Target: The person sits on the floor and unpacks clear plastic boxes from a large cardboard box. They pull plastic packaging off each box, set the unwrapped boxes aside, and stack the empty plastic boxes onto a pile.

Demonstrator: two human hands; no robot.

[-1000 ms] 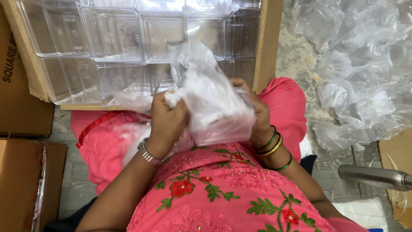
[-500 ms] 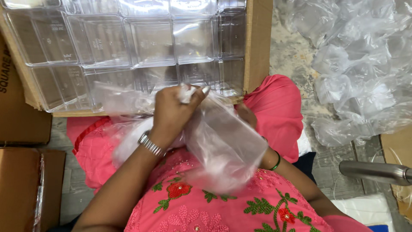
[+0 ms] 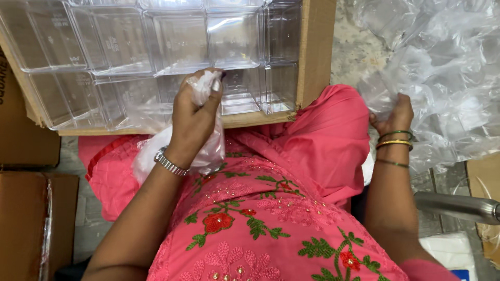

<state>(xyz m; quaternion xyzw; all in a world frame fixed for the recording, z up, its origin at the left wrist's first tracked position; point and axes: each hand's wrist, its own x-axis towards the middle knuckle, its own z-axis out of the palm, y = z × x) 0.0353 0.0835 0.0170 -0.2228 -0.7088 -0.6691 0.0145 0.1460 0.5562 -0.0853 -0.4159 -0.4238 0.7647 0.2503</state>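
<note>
Plastic bags, clear and crumpled, are what both hands are on. Landmark: the cardboard carton [image 3: 315, 52] of clear plastic boxes [image 3: 156, 47] lying across the lap.

Largest first: heap of clear bags [image 3: 442, 67], right of the carton, on the floor. Thin film, wrinkled, glossy, whitish where the layers bunch. Judged very light and limp, no stiffness; slippery sheet against sheet, so one may drag its neighbours along. Best taken by a pinched fold or a free edge, not the flat face.

Clear boxes fill the carton in rows, rigid, square, open side toward the camera.

Single bag [image 3: 205, 125], just below the carton's near edge, over the pink embroidered garment [image 3: 260, 208]. Scrunched into a soft wad, tail hanging down past the wrist.

Left hand [image 3: 195, 112]: closed in a fist around that wad, knuckles toward the carton, metal watch at the wrist.

Right hand [image 3: 390, 115]: at the heap's near edge, fingers curled shut on a fold of film; bangles at the wrist.
</note>
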